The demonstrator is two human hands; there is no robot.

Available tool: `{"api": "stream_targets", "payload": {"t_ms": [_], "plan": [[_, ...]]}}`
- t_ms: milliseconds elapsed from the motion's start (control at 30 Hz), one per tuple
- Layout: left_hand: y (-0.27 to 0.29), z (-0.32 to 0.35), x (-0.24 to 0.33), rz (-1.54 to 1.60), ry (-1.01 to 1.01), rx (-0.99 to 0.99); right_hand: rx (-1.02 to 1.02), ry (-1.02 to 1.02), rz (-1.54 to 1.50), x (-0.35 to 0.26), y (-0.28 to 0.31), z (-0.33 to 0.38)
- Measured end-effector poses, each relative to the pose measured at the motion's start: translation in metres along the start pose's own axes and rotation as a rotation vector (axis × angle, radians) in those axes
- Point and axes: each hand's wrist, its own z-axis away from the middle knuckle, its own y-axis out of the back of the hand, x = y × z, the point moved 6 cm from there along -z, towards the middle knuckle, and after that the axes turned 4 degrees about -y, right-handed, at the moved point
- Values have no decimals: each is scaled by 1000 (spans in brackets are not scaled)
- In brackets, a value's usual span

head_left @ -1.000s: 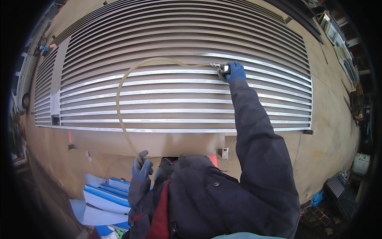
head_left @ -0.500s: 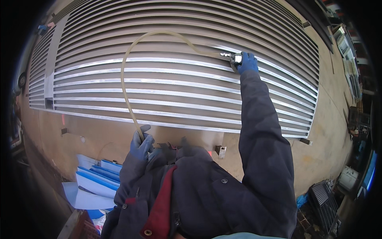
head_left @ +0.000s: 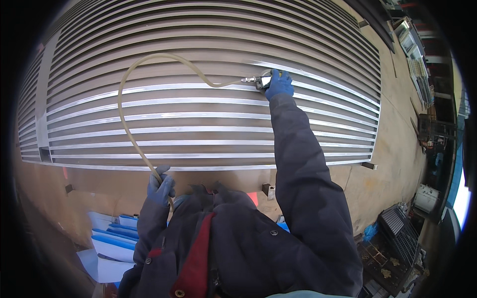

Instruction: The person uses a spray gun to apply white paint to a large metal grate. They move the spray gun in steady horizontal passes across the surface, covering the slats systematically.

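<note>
In a blue glove, my right hand (head_left: 280,85) is closed round a palm-sized air sander (head_left: 263,81), which rests on a slat near the middle of a large slatted metal panel (head_left: 198,115). A metal coupling joins the tool to a pale yellowish air hose (head_left: 120,102). The hose arches over the panel and comes down to my gloved left hand (head_left: 161,187), whose fingers wrap round it just off the panel's near edge. Slats nearer me look bright and shiny, while those farther away are dull grey-beige. My hand and the panel hide the sander's underside.
Blue and white sheets (head_left: 115,236) are stacked at the lower left. Dark support brackets (head_left: 368,165) jut from under the panel's near edge. At the lower right lie a dark grille (head_left: 399,233) and a white container (head_left: 426,197). Framed panels (head_left: 415,59) lean at the far right.
The view has shifted, so the panel and both hands appear farther left and a little lower. The sander remains on the slats in my right hand, and my left still grips the hose.
</note>
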Motion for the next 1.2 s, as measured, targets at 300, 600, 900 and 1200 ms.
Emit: {"api": "stream_targets", "payload": {"t_ms": [300,600,900,1200], "plan": [[-8,-12,6,-10,62,-70,-109,-246,24,49,17,-9],[-13,-12,2,-22,75,-72,-29,-143,42,3,9,-15],[13,-16,20,-16,76,76,-178,-36,8,-78,14,-3],[-31,-8,9,-38,134,-95,-124,-287,6,51,46,-32]]}}
